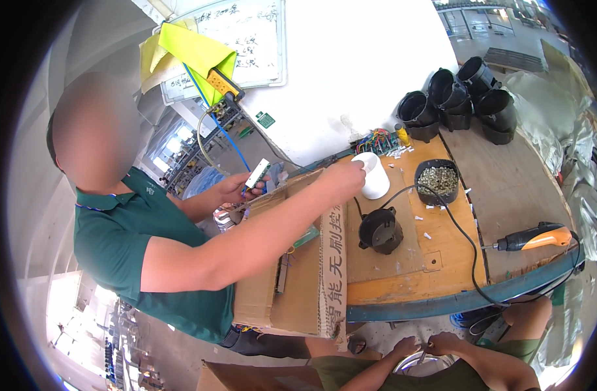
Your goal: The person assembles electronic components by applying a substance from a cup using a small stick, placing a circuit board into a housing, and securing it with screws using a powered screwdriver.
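At the lower edge, close to my body, my left hand (406,348) and my right hand (444,344) are close together with curled fingers. Something small and thin seems to be between them, too small to make out. Just beneath my hands shows a pale, shiny round object (435,366), partly hidden by my forearms. Both hands are below the front edge of the wooden workbench (402,293), apart from the things on it.
A co-worker in green holds a small white device (257,173) and reaches to a white cup (375,179). A cardboard box (298,313) stands at left. The bench bears a black pot (381,231), a bowl of small pale pieces (438,182), an orange-black power tool (536,238) and several black pots (449,91).
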Available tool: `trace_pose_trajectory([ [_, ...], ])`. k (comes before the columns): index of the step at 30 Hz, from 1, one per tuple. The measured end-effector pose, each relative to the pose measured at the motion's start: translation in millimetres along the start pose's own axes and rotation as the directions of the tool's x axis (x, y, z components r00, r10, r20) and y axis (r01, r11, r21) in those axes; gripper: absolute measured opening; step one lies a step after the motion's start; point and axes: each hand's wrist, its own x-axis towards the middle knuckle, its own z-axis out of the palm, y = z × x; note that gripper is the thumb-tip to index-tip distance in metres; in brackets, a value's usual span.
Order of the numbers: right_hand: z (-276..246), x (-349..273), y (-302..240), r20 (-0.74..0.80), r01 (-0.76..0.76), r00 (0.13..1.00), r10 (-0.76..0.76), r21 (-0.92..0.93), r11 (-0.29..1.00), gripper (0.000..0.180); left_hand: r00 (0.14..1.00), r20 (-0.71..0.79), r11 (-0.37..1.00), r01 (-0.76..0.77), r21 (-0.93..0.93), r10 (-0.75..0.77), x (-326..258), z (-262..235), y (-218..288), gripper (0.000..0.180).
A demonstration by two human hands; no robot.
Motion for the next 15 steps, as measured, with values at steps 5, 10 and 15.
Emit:
trace_pose_trajectory([
  [5,1.5,1.5,1.1,-0.003,-0.003,1.000,0.003,0.001,1.000,0.050,1.000,-0.006,1.000,0.017,-0.014,-0.017,0.3,-0.4,0.4,0.045],
  [10,0.9,1.3,-0.1,0.010,-0.009,1.000,0.009,-0.012,1.000,0.050,1.000,0.005,1.000,0.026,-0.014,-0.026,0.4,0.1,0.4,0.045],
  [15,-0.3,-0.9,-1.4,0.006,-0.017,1.000,0.017,0.005,1.000,0.049,1.000,-0.027,1.000,0.012,-0.023,-0.013,2.2,4.3,-1.8,0.044],
])
